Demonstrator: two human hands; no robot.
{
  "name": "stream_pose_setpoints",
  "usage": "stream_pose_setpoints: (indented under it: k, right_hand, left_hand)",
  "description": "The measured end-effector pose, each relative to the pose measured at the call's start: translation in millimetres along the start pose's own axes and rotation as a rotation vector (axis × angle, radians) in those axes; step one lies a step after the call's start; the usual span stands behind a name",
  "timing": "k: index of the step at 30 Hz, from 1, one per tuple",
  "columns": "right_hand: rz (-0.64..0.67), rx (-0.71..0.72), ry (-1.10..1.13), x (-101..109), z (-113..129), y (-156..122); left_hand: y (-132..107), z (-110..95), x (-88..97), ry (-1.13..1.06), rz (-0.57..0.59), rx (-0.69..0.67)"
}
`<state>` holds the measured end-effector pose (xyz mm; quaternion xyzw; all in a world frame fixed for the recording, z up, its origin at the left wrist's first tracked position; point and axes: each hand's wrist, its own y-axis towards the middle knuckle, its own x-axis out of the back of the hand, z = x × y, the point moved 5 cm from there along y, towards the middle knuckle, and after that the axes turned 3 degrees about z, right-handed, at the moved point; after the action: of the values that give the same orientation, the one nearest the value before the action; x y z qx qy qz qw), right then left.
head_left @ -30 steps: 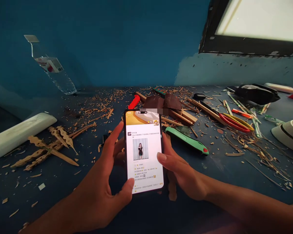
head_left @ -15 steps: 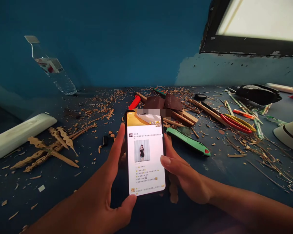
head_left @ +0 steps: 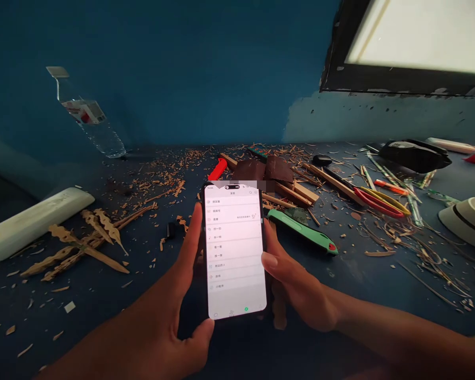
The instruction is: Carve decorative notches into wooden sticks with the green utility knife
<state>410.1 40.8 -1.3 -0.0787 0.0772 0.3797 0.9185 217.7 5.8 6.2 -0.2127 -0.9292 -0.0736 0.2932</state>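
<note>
A black smartphone [head_left: 234, 248] with a lit white list on its screen is held upright over the dark blue table [head_left: 103, 295]. My left hand [head_left: 170, 306] grips its left edge, forefinger along the side and thumb at the lower corner. My right hand [head_left: 296, 285] clasps the right edge, thumb resting on the rim. Both hands are closed round the phone.
A green utility knife [head_left: 303, 231] lies just right of the phone. Behind it are wood strips and brown pieces [head_left: 279, 169], a red tool [head_left: 217, 169] and red-yellow scissors [head_left: 382, 199]. Carved sticks [head_left: 83, 243], a white bar [head_left: 31, 221], a water bottle [head_left: 91, 119] stand left. Shavings everywhere.
The phone screen has switched from a post with a photo to a plain white list. My left thumb slid from the screen to the lower left corner. The hands barely moved.
</note>
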Motion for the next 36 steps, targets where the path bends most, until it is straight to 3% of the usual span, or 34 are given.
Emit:
stream_pose_setpoints:
  k: [8,13,20,23,28,33,36]
  right_hand:
    - [0.058,0.045,0.105,-3,0,-1]
    - [0.088,0.036,0.062,-7,4,4]
    - [0.125,0.110,0.078,-12,10,9]
    - [0.131,0.124,0.080,-14,10,7]
    - [0.081,0.122,-0.032,-11,9,7]
    - [0.045,0.029,-0.196,-6,4,8]
    - [0.064,0.007,-0.176,-6,0,8]
  left_hand:
    - [-3,-11,-1.5,-0.034,-0.079,0.038]
    - [-2,-11,1.4,-0.059,-0.035,-0.082]
    - [10,-7,3.6,-0.420,-0.147,0.045]
    - [11,-6,4.9,-0.452,-0.219,0.120]
    - [7,-10,4.1,-0.386,-0.100,0.006]
    - [6,-12,6.8,-0.462,-0.093,-0.073]
    - [6,-13,7.5,-0.487,-0.083,-0.089]
